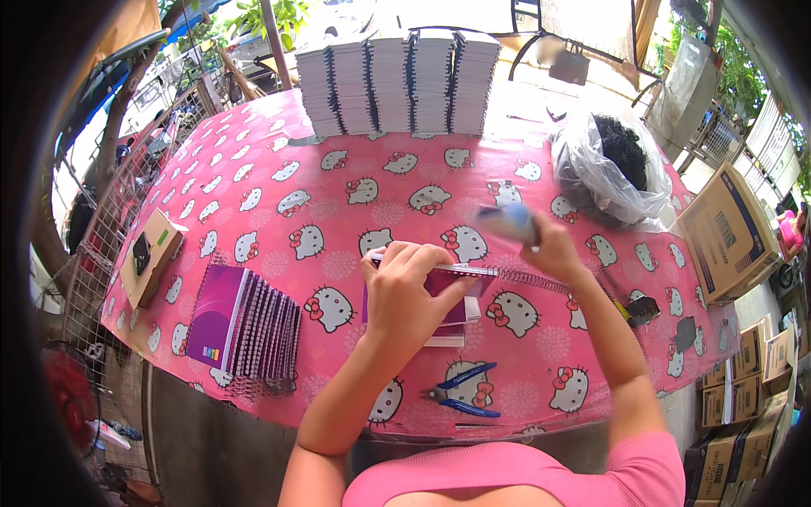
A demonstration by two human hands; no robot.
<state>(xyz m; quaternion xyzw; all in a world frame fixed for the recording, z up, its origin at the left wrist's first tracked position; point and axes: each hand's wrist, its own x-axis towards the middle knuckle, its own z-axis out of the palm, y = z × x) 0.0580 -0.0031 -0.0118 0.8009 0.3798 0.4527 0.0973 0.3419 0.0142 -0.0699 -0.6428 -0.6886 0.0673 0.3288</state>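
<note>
My left fingers [407,256] pinch a purple notebook [460,270] above the tabletop [549,346], a coil [534,278] trailing rightward; my right fingers [547,239] grip a blurred blue-white tool [509,222]. The clear bag [583,169] holds a black tangle [621,152]; the small cardboard box [162,260] carries a dark device [141,252].

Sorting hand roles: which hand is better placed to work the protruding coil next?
Probably the right hand: it's nearer the protruding coil, though holding a blurred blue-and-white object. The left hand is occupied gripping the notebook.
</note>
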